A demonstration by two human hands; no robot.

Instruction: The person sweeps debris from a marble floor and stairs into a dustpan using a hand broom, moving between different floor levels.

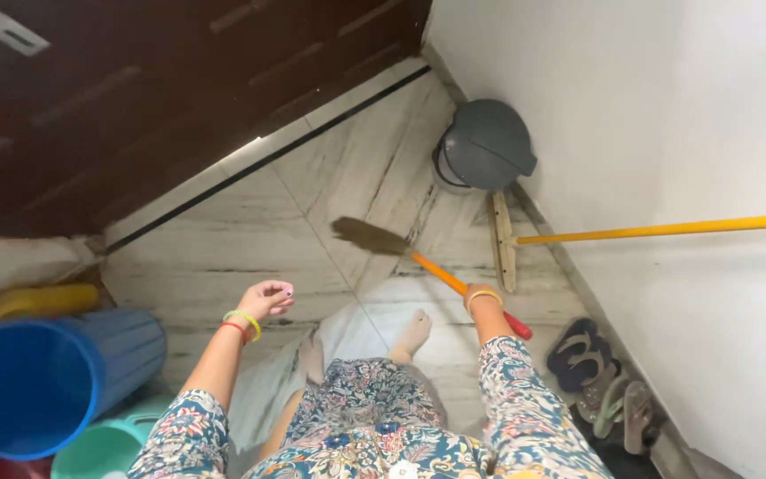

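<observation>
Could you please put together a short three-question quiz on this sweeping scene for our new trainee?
1. True or false: the left hand holds the broom.
2. Which thing leans against the white wall? A) the blue drum B) the yellow-handled push broom C) the sandals
3. What stands in the far corner?

Key
1. False; the right hand has its grip on the orange handle, the left is free.
2. B
3. A grey lidded bin.

The broom head is blurred. The yellow pole runs off the right edge, and the blue bin is cut at the left.
</observation>
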